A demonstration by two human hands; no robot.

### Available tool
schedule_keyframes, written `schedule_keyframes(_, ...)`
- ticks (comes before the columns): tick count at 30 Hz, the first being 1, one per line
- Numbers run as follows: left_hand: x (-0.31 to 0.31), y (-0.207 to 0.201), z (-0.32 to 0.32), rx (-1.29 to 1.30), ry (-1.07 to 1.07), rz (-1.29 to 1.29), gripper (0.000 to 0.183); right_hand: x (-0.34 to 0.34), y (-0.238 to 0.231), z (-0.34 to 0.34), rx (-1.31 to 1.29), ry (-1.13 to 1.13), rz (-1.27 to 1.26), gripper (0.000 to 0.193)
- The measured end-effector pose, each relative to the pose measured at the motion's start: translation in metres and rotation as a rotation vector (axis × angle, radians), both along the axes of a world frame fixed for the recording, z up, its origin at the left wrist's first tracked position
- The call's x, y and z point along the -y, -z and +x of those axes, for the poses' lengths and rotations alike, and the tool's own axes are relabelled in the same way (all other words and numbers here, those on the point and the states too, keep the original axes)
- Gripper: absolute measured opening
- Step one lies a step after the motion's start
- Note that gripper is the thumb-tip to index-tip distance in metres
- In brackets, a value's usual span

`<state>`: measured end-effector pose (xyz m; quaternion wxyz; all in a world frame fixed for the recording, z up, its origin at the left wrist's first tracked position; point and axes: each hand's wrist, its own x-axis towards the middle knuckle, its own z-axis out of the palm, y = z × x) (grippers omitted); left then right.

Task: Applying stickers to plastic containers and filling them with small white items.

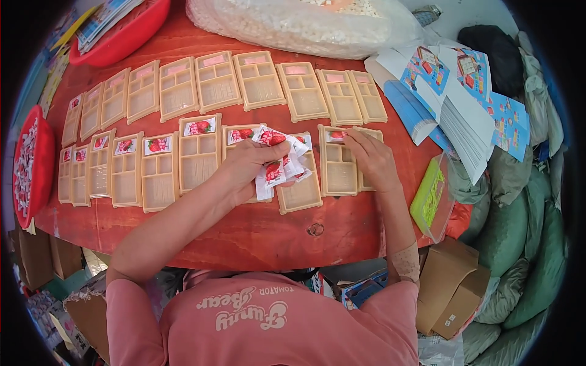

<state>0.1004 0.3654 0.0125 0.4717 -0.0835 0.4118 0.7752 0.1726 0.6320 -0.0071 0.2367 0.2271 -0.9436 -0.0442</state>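
My left hand (243,163) is closed around a loose bunch of small white sachets (274,172) printed with red strawberries, held above the near row of trays. Further right, my right hand (376,160) has its fingertips pinched at the edge of a single strawberry sachet (334,136). That sachet lies in the top compartment of a beige divided tray (339,178). Beneath my right hand another beige tray (366,182) is partly covered. Left of my left forearm, several trays in the same row, such as one tray (160,190), hold a strawberry sachet in their top compartment.
A far row of beige trays (217,88) holds pink pieces in the top compartments. Red basins (30,177) stand at the left. A clear bag (293,30) of pale pieces lies behind. Printed sheets (458,116) and a box of green sticks (430,198) are at right.
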Motion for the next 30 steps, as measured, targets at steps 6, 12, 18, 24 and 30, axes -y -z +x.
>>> schedule_keyframes(6, -0.011, 0.002, 0.002, 0.006, 0.025, 0.034, 0.024, 0.005, -0.001, 0.001, -0.065, 0.059, -0.25, 0.031)
schedule_keyframes(12, -0.023, 0.01, 0.005, 0.091, -0.029, 0.13, 0.026, 0.07, -0.019, 0.02, 0.766, 0.238, -1.645, 0.012)
schedule_keyframes(18, -0.022, 0.009, 0.004, 0.032, -0.06, 0.074, 0.035, 0.019, -0.026, 0.026, 0.673, 0.388, -1.565, 0.008)
schedule_keyframes(24, -0.019, 0.005, 0.004, -0.02, 0.076, 0.079, 0.03, -0.057, -0.014, 0.011, 0.351, 0.567, -1.093, 0.012)
schedule_keyframes(30, -0.036, 0.002, 0.003, -0.01, 0.019, 0.003, 0.033, -0.066, 0.009, 0.007, 0.276, 0.536, -0.858, 0.015)
